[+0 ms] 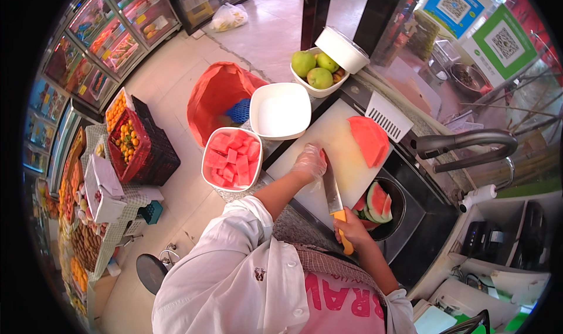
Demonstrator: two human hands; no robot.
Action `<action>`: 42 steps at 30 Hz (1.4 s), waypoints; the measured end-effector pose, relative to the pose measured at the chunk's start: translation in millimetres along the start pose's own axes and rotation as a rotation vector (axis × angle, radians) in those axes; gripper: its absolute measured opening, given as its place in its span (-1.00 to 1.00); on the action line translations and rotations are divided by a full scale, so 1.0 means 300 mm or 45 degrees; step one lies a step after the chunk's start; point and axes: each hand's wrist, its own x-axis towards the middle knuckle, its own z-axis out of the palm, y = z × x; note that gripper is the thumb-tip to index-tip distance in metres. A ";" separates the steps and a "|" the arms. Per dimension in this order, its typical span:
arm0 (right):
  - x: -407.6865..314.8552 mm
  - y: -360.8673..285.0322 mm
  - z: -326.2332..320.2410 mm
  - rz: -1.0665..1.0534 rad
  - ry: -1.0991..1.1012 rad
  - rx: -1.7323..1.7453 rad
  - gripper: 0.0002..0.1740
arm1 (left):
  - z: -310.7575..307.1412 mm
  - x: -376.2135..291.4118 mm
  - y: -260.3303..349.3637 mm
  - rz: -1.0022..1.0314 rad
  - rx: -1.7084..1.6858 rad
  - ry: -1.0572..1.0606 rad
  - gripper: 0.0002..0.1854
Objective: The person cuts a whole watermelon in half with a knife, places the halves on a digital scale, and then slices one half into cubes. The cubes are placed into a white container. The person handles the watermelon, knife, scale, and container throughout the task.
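Observation:
My left hand [310, 161], in a clear plastic glove, rests on the left part of a white cutting board [286, 176], against a small piece of watermelon flesh [323, 160] that it mostly hides. Gripped in my bare right hand [352, 228] is the orange handle of a kitchen knife [333, 193]; its blade lies beside that piece. Thick peeled watermelon slices [369, 140] are on the far right of the board. A white bowl of watermelon chunks [232, 158] stands left of the board, with an empty white bowl [280, 110] touching or close behind it.
A black sink [422, 219] holds a round bin with watermelon rinds [379, 204]. Behind the board stand a bowl of green fruit [320, 78] and a slotted white tray [388, 114]. A dark faucet [466, 143] reaches over at right. A red bag-lined bin [202, 101] is at left.

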 end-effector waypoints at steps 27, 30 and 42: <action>-0.228 -0.124 0.152 -0.346 0.056 -0.208 -0.42 | -0.365 -0.349 -0.048 0.157 -0.078 0.481 -0.10; -0.251 -0.117 0.139 -0.419 0.109 -0.100 -0.39 | -0.366 -0.301 -0.086 0.348 -0.128 0.454 -0.22; -0.207 0.042 -0.020 -0.458 0.722 -1.024 -0.44 | -0.446 -0.358 -0.085 0.238 -0.798 0.605 -0.04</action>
